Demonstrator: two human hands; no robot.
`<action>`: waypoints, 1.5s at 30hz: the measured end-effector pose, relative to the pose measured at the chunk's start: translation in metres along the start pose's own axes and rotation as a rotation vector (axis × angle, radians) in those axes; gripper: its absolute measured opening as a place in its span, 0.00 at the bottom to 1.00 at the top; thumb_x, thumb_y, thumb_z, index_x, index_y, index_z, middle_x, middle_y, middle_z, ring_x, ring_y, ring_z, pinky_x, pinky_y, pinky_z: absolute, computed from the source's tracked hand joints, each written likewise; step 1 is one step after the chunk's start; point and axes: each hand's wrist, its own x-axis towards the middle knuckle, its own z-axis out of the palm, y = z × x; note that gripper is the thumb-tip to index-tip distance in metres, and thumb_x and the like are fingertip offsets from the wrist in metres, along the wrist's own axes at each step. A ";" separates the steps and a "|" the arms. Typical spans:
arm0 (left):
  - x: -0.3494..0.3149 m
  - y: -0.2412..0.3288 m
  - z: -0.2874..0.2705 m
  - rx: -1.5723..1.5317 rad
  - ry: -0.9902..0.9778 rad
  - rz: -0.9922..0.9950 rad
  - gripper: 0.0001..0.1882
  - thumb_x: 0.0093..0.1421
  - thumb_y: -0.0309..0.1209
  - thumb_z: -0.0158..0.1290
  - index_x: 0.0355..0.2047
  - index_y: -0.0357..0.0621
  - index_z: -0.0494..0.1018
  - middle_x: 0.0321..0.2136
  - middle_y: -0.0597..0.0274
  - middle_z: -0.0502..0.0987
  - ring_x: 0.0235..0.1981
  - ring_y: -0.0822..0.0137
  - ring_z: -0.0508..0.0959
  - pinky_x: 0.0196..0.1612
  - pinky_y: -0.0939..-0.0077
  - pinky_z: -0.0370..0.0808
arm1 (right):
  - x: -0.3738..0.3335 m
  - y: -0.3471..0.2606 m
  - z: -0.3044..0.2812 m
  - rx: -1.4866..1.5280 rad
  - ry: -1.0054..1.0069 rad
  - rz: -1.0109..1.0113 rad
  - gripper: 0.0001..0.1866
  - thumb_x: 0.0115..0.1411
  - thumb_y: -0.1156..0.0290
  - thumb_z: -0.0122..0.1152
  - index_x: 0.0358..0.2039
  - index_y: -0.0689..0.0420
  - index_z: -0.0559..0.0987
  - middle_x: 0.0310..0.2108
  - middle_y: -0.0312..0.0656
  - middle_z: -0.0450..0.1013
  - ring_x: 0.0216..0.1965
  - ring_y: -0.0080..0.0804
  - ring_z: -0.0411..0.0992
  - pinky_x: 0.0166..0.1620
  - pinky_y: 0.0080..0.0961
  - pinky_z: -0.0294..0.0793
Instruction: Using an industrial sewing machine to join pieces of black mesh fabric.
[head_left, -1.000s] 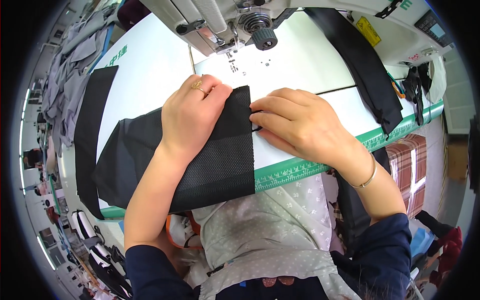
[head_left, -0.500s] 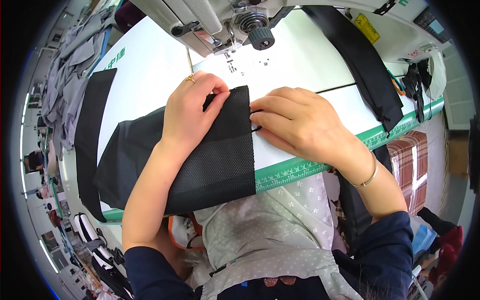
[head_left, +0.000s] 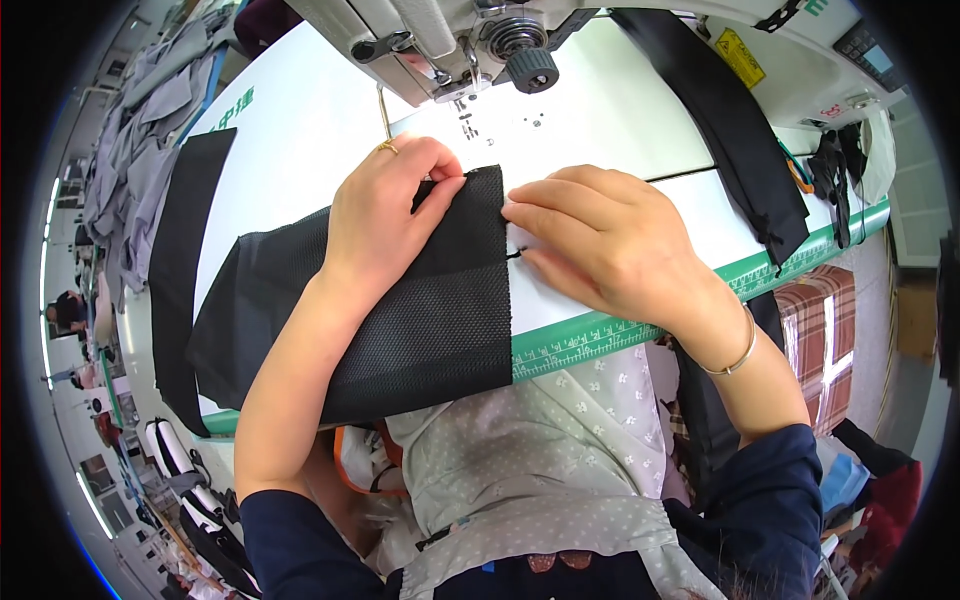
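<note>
A black mesh fabric piece [head_left: 430, 320] lies across the front of the white sewing table, its straight right edge running toward me. My left hand [head_left: 380, 220] pinches its far edge between thumb and forefinger, near the far right corner. Just beyond the right edge is my right hand [head_left: 620, 235], fingers stretched side by side, thumb apart beneath them. Its fingertips come up to the fabric edge; whether they touch it I cannot tell. A short black bit [head_left: 515, 254] sticks out from that edge near the thumb. Past both hands stands the sewing machine's needle area [head_left: 473, 80].
A black strip [head_left: 195, 230] lies along the table's left side, another [head_left: 715, 130] on the right. Orange-handled scissors [head_left: 802, 178] rest by black scraps [head_left: 830, 175]. The front edge carries a green ruler band [head_left: 590, 345]. Grey cloth [head_left: 150, 170] is piled at far left.
My right hand has shifted slightly right and its fingertips have drawn a little away from the fabric edge. My left hand keeps its pinch, almost unmoved.
</note>
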 end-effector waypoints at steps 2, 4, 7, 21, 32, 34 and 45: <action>0.000 0.000 0.000 -0.008 0.015 0.017 0.06 0.57 0.24 0.60 0.32 0.46 0.74 0.27 0.64 0.78 0.30 0.62 0.79 0.33 0.69 0.76 | 0.001 -0.002 -0.001 -0.004 -0.031 0.000 0.17 0.47 0.70 0.70 0.40 0.58 0.82 0.43 0.36 0.79 0.44 0.33 0.76 0.44 0.29 0.77; 0.000 0.000 -0.001 -0.008 -0.003 0.001 0.06 0.57 0.24 0.60 0.33 0.46 0.74 0.29 0.64 0.78 0.32 0.62 0.79 0.34 0.69 0.76 | 0.002 -0.003 -0.001 -0.010 -0.062 -0.001 0.19 0.48 0.69 0.70 0.42 0.58 0.83 0.46 0.36 0.79 0.47 0.32 0.76 0.46 0.30 0.76; -0.002 0.001 -0.004 0.070 -0.017 0.017 0.08 0.56 0.25 0.61 0.35 0.46 0.74 0.35 0.63 0.78 0.38 0.60 0.79 0.39 0.68 0.76 | 0.003 -0.002 -0.003 -0.022 -0.128 0.003 0.20 0.49 0.67 0.69 0.44 0.59 0.83 0.48 0.36 0.79 0.50 0.32 0.74 0.51 0.31 0.74; -0.044 0.032 -0.014 0.260 -0.321 0.028 0.41 0.59 0.40 0.61 0.68 0.41 0.57 0.69 0.53 0.57 0.71 0.52 0.56 0.69 0.41 0.55 | 0.026 0.023 0.002 -0.091 -0.175 -0.141 0.19 0.49 0.68 0.69 0.43 0.58 0.83 0.47 0.33 0.78 0.51 0.33 0.73 0.58 0.32 0.72; -0.035 0.027 -0.002 0.281 -0.239 0.015 0.40 0.62 0.44 0.58 0.68 0.39 0.57 0.69 0.51 0.58 0.71 0.51 0.57 0.67 0.38 0.56 | 0.035 0.041 0.005 -0.074 -0.185 -0.170 0.19 0.49 0.70 0.69 0.44 0.58 0.82 0.46 0.32 0.78 0.50 0.33 0.74 0.54 0.30 0.74; -0.035 0.026 -0.002 0.286 -0.238 0.012 0.40 0.62 0.44 0.58 0.68 0.39 0.57 0.69 0.51 0.58 0.71 0.52 0.57 0.67 0.38 0.56 | 0.036 0.042 0.005 -0.070 -0.183 -0.171 0.19 0.50 0.70 0.69 0.44 0.58 0.82 0.46 0.33 0.78 0.49 0.32 0.74 0.53 0.30 0.74; -0.032 0.027 -0.001 0.280 -0.224 -0.010 0.39 0.61 0.43 0.58 0.67 0.40 0.58 0.68 0.52 0.58 0.71 0.52 0.57 0.67 0.38 0.57 | 0.035 0.041 0.004 -0.079 -0.202 -0.159 0.18 0.52 0.69 0.68 0.45 0.57 0.81 0.47 0.33 0.78 0.50 0.31 0.74 0.53 0.30 0.74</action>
